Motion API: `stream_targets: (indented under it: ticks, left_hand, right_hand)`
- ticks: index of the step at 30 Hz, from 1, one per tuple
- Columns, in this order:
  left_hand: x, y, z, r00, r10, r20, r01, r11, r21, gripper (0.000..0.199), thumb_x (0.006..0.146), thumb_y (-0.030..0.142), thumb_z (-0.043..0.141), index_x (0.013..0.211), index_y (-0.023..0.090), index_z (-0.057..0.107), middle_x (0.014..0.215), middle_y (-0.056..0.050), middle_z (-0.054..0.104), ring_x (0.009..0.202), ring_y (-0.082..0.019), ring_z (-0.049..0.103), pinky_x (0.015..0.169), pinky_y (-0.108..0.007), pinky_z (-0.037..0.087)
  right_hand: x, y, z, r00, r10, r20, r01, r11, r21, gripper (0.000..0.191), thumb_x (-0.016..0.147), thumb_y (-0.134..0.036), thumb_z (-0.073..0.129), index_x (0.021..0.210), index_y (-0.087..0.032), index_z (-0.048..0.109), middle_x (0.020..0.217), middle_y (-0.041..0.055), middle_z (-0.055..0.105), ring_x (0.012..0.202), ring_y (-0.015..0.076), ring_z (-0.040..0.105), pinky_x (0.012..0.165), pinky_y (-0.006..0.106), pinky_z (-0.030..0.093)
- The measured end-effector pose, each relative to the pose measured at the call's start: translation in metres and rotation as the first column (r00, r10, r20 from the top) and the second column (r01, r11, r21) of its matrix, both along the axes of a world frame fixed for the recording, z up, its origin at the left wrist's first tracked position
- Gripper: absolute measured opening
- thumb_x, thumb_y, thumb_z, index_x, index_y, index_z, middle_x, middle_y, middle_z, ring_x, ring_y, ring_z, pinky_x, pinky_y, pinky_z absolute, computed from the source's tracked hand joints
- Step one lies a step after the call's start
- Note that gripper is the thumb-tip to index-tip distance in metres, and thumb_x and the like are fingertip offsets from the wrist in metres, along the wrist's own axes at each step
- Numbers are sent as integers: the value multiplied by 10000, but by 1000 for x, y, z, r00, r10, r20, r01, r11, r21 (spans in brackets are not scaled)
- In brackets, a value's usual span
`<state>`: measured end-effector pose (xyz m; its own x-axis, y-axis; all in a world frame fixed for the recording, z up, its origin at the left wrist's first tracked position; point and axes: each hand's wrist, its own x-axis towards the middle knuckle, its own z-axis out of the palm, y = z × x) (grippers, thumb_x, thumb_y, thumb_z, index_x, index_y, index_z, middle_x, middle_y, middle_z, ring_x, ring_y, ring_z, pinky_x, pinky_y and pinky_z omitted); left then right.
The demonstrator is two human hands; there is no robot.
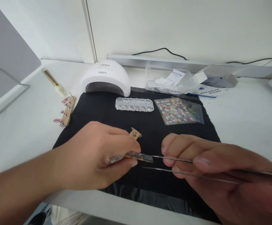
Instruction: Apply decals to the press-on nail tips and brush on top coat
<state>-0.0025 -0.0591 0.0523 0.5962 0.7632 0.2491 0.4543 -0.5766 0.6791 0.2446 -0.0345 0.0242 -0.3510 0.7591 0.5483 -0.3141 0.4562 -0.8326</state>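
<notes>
**Tweezers met by a sticker strip over the black mat**

A narrow patterned sticker strip [136,155] is pinched between thumb and fingers of the left hand [95,154], which is closed around it above the near part of the black mat [150,125]. A small wooden holder [135,133] with a metal stud is seen just beyond the fingertips of that hand; whether it is held as well cannot be told. A pair of metal tweezers [173,164] is grasped in the right hand [211,165], also over the near part of the mat. The two prongs are parted, and the upper tip is brought to the end of the strip.

On the far side of the mat, a clear compartment box of rhinestones [134,104] and a sheet of coloured stickers [177,110] are laid. Behind the mat, a white nail lamp [105,77] is placed, and a clear tub of pads [167,80] is set beside it. To the left of the mat, a wooden nail-tip stand [66,110] is laid on the white table [248,109].
</notes>
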Motion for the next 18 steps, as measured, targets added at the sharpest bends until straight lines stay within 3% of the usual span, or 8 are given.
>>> stream_targets:
  ticks: [14,18]
  left_hand:
    - [1,0,2,1000,13,-22,-14,999,-29,118,938,99,619,958,143,727,729,31,664,600,-77,559,548,-220,380]
    - [2,0,3,1000,7,-26,-8,1000,-28,113,936,93,622,942,144,722,722,34,660,605,-77,560,555,-217,382]
  right_hand:
    - [-2,0,-2,1000,18,-15,-18,999,-46,420,1002,-562,546,1026,-267,844,676,37,772,561,195,700,574,394,562]
    - [-4,-1,0,999,-2,-36,0,998,-60,351,995,-509,598,1004,-261,846,652,28,764,545,192,692,556,391,561]
